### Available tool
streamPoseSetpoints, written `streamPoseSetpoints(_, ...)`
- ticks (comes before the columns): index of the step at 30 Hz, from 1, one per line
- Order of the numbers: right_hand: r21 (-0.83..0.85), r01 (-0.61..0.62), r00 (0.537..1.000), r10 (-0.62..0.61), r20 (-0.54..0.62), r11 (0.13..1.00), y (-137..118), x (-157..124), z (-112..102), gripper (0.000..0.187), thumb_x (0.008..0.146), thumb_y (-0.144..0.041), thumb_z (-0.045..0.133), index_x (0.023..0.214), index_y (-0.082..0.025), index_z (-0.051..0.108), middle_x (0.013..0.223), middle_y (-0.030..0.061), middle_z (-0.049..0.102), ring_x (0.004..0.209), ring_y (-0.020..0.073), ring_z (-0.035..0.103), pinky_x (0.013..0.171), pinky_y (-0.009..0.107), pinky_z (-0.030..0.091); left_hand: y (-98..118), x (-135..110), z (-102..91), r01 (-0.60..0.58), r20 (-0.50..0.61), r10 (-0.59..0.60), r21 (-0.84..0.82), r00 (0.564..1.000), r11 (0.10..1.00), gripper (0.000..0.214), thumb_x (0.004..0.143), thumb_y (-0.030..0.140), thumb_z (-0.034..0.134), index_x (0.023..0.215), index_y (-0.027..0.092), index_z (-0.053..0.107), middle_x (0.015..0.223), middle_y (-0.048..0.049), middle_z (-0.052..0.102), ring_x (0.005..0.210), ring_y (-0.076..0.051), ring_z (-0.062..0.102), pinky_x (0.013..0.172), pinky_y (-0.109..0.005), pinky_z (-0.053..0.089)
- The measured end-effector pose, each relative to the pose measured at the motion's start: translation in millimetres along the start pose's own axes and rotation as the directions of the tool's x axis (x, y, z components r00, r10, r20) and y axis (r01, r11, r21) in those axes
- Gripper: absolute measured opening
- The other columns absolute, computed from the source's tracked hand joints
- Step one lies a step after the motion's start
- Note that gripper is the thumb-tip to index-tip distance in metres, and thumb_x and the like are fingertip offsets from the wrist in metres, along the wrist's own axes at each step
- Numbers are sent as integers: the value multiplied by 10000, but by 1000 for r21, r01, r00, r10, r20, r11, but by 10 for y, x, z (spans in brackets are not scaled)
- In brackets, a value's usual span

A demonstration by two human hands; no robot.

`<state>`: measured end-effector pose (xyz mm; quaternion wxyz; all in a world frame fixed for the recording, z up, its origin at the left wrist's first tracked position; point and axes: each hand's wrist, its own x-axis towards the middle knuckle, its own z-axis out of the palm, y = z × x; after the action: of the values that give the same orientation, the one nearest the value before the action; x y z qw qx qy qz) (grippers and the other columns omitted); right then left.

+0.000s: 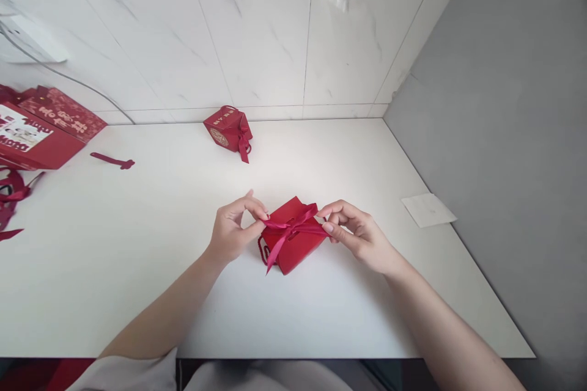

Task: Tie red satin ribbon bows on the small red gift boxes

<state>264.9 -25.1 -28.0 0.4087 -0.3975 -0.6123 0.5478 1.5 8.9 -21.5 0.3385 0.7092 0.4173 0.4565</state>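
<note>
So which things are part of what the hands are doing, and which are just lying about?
In use:
near red box
ribbon, pinched by the left fingers and right fingers

Just lying about, it seems:
back red box
flat red strip
white paper
large red box on the left

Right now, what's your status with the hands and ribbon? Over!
Left hand and right hand pinching opposite sides of ribbon bow. Red box beneath it, on table. Nothing seen blocking the hands; second red box farther back.
</note>
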Motion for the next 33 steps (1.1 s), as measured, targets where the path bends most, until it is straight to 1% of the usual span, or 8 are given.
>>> streamPoseSetpoints(3,-26,0,1000,0,17,1000,-18,-13,36,163,956,-353,558,1074,-254,611,726,-14,525,703,140,520,692,303,443,65,-76,66,-179,-156,216,218,964,959,212,713,22,573,696,233,559,597,68,544,638,-123,594,1129,-557,348)
streamPoseSetpoints(6,-59,4,1000,-3,22,998,-26,-27,63,174,957,-361,552,1080,-252,609,727,-11,538,697,144,530,691,309,444,58,-130,119,-211,-285,307,322,908,923,241,706,1,563,742,239,564,600,72,527,639,-123,592,1080,-512,411)
streamPoseSetpoints(10,-80,24,1000,-25,0,997,-9,-27,78,173,958,-367,546,1074,-248,596,717,-13,548,676,145,542,688,314,442,-5,-120,131,-21,-376,138,299,916,954,172,769,93,604,863,237,616,680,46,582,654,-138,589,875,-389,524)
streamPoseSetpoints(14,-91,40,999,-42,-26,995,11,-6,91,164,956,-370,548,1060,-244,570,702,-20,543,674,148,547,697,317,433,-25,-64,125,145,-346,-74,184,935,972,86,847,261,623,916,223,659,741,14,610,711,-149,604,693,-287,515)
streamPoseSetpoints(21,-68,-103,993,99,-61,992,71,58,-41,241,984,-436,451,1117,-253,534,670,-33,529,682,158,537,720,322,430,-146,79,-46,340,87,-335,-53,938,939,317,884,379,593,1171,245,607,1024,-60,660,986,-212,646,785,-317,548)
streamPoseSetpoints(27,-121,-177,972,154,-179,977,189,118,-215,234,998,-415,400,1094,-261,547,921,13,637,805,170,571,826,363,451,-265,71,-181,149,364,-83,-159,928,976,841,790,626,635,1498,314,305,1537,-141,365,1451,-325,303,1139,-513,340)
streamPoseSetpoints(30,-98,-76,997,75,-10,992,144,106,-195,317,983,-458,431,1226,-276,523,1252,64,603,1086,212,580,957,412,453,-303,24,-126,119,516,-13,-172,857,978,1256,624,511,835,1544,388,-12,1565,-156,311,1414,-347,376,1065,-534,436)
streamPoseSetpoints(33,-108,50,980,-28,195,993,89,84,-127,630,881,-467,628,1434,-311,370,1485,87,436,1343,264,438,1094,473,389,-336,-6,-40,128,524,-61,-93,849,987,1245,674,345,834,1528,408,-69,1517,-141,393,1327,-328,498,981,-522,518)
